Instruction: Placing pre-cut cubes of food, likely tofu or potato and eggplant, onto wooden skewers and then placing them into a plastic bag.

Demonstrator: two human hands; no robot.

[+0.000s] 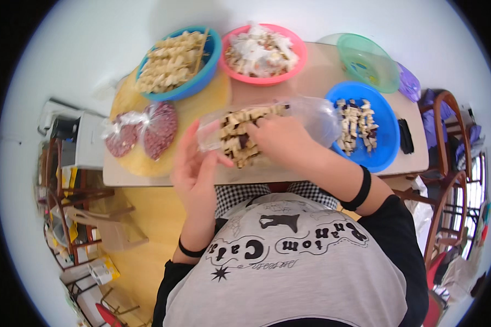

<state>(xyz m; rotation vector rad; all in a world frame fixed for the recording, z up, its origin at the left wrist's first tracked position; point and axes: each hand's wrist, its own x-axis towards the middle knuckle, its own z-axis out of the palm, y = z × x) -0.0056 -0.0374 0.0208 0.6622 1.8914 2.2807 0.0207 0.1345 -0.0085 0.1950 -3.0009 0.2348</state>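
Note:
In front of me a clear plastic bag [210, 137] holds several skewers of pale chunks with dark purple skin [239, 130]. The left end of that bag is between the thumb and fingers of my left hand [194, 161]. My right hand [280, 137] has its fingers curled onto the skewers, with their tips partly hidden; whether it is inside the plastic I cannot tell. Loose plastic spreads beyond my right hand toward a blue basin [386, 141]. More skewers of the same kind [355, 124] lie in this basin.
Two knotted bags of reddish pieces [159, 131] rest on a yellow round mat [131, 163]. Behind are a teal basin [215, 61] of pale skewers, a pink basin [298, 65] with crumpled plastic, and a green basin [376, 61]. Wooden chairs [444, 163] stand right of the table [417, 159].

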